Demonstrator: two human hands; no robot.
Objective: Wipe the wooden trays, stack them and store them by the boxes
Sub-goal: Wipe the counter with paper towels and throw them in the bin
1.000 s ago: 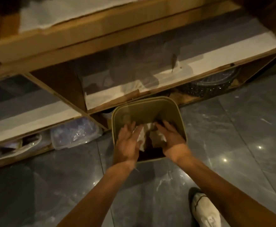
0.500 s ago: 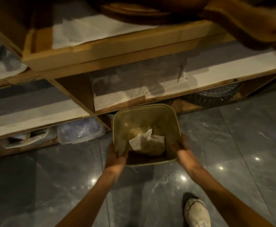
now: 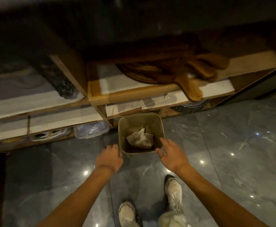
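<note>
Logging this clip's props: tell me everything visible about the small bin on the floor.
The bin is a small open-topped container, squarish with rounded corners, olive-tan, plastic by the look of it. It stands upright on the grey tiled floor, close against the front of the wooden shelf unit. Crumpled white paper lies inside. The left hand is at its near left corner, perhaps touching; the right hand is open at its near right edge.

Both forearms were bare, with no sleeves showing. The person wore scuffed white sneakers (image 3: 173, 192) with dark trim at the toes, and pale trousers (image 3: 173, 218).
</note>
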